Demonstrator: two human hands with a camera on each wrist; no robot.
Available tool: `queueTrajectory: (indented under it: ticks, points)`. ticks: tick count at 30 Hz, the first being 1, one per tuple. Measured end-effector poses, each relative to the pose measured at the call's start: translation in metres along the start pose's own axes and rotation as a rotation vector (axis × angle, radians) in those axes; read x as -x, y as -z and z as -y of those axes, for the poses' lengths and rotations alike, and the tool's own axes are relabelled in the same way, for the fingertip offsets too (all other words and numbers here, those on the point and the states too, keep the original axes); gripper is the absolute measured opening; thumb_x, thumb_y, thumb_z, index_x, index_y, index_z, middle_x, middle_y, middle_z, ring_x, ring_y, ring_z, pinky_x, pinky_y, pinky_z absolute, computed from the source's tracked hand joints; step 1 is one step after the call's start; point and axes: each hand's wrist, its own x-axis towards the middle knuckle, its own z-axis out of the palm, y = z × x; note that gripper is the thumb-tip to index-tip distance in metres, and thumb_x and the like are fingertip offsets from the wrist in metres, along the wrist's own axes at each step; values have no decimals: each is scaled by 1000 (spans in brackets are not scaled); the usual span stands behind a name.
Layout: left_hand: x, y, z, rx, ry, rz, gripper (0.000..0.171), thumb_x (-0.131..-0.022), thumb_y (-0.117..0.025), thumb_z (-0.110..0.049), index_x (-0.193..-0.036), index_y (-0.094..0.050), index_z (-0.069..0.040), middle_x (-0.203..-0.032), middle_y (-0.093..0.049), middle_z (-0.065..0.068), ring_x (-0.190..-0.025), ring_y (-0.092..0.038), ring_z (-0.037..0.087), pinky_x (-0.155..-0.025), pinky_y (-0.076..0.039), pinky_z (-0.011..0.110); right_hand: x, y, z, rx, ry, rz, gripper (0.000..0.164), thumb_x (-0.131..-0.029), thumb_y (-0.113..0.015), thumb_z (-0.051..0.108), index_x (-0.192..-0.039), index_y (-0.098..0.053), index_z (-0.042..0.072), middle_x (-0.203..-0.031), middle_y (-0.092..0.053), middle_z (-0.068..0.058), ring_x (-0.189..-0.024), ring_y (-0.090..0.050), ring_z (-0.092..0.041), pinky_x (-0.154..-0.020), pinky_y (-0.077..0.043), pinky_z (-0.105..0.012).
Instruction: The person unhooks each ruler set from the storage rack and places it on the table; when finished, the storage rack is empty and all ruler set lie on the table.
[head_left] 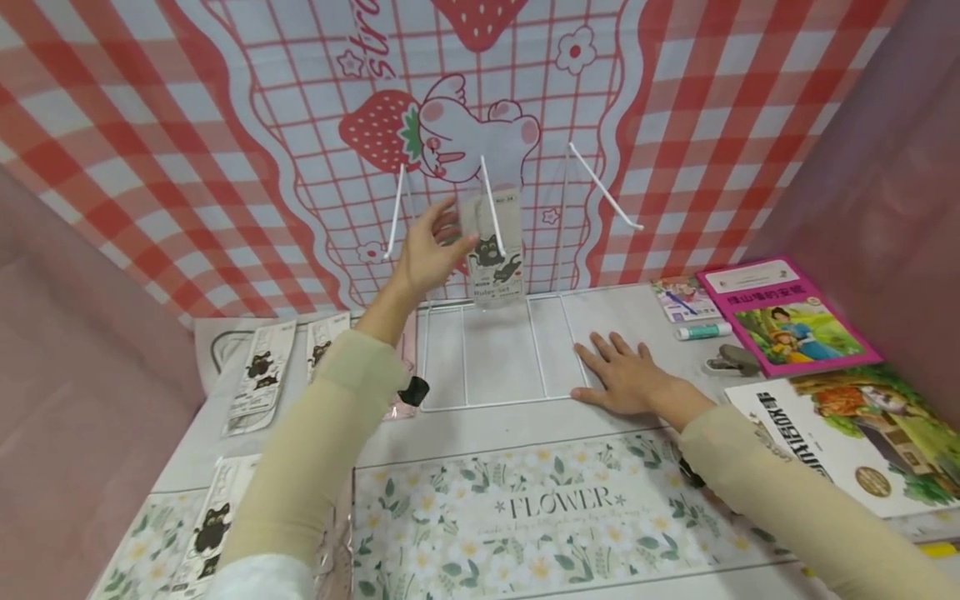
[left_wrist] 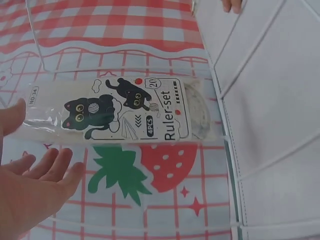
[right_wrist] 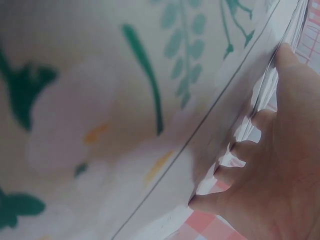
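Observation:
A ruler set (head_left: 510, 229) in a clear packet printed with black cats hangs upright at the middle white hook (head_left: 490, 200) of a wire rack. My left hand (head_left: 427, 258) is at its left side, fingers loosely bent and thumb towards the packet. In the left wrist view, the same ruler set (left_wrist: 150, 110) lies past the spread thumb and fingers of the left hand (left_wrist: 35, 190), which do not close round it. My right hand (head_left: 626, 375) rests palm down with fingers spread at the right end of the rack's wire base (head_left: 539, 358).
More ruler sets (head_left: 258, 379) lie on the table at left, near a pink packet (head_left: 408, 342). Two other hooks (head_left: 604, 188) jut out from the rack. Books (head_left: 798, 329), a glue stick (head_left: 702, 332) and a grey stapler-like object (head_left: 733, 360) lie at right. A flower-printed mat (head_left: 555, 542) covers the front.

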Motion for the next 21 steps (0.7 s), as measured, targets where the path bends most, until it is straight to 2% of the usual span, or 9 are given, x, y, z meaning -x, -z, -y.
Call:
queueTrajectory:
  ticks: [5, 10, 13, 16, 19, 21]
  points:
    - [-12, -10, -1, 125, -5, -83, 56, -91, -63, -6, -143, -44, -13, -140, -55, 17, -125, -58, 28, -104, -54, 33, 0, 0, -2, 8, 4, 3, 84, -91, -42, 69, -155, -20, 19, -162, -15, -20, -148, -13, -49, -112, -16, -79]
    - [-15, -15, -1, 165, -15, -130, 40, -92, -59, -2, -130, -55, -11, -126, -60, 17, -107, -64, 26, -93, -59, 33, -1, -1, -1, 7, -4, 4, 84, -91, -42, 69, -155, -20, 20, -162, -15, -20, -148, -13, -48, -113, -16, -78]
    - [-14, -16, 0, 152, -60, -145, 34, -91, -58, 2, -124, -56, -5, -117, -62, 17, -97, -64, 21, -88, -60, 30, -2, -2, 0, 13, -10, 6, 84, -91, -42, 69, -155, -20, 20, -162, -15, -19, -148, -13, -48, -113, -16, -78]
    - [-11, -17, 1, 120, -132, -142, 31, -90, -57, 6, -120, -54, 0, -107, -62, 16, -87, -63, 15, -82, -60, 25, -2, -2, 0, 16, -19, 11, 84, -91, -43, 69, -155, -19, 21, -163, -14, -19, -148, -12, -48, -113, -16, -78]
    - [-5, -15, 1, 82, -197, -125, 32, -87, -58, 10, -118, -52, 3, -100, -63, 18, -78, -62, 14, -68, -60, 23, -2, -2, -1, 18, -25, 15, 85, -90, -42, 70, -155, -19, 21, -163, -14, -19, -148, -12, -48, -113, -16, -78]
    - [1, -13, 0, 49, -223, -109, 33, -86, -59, 10, -117, -52, 4, -100, -64, 21, -79, -63, 15, -67, -61, 22, -2, -2, -1, 21, -26, 18, 85, -90, -42, 70, -155, -19, 21, -163, -14, -19, -148, -12, -48, -113, -16, -78]
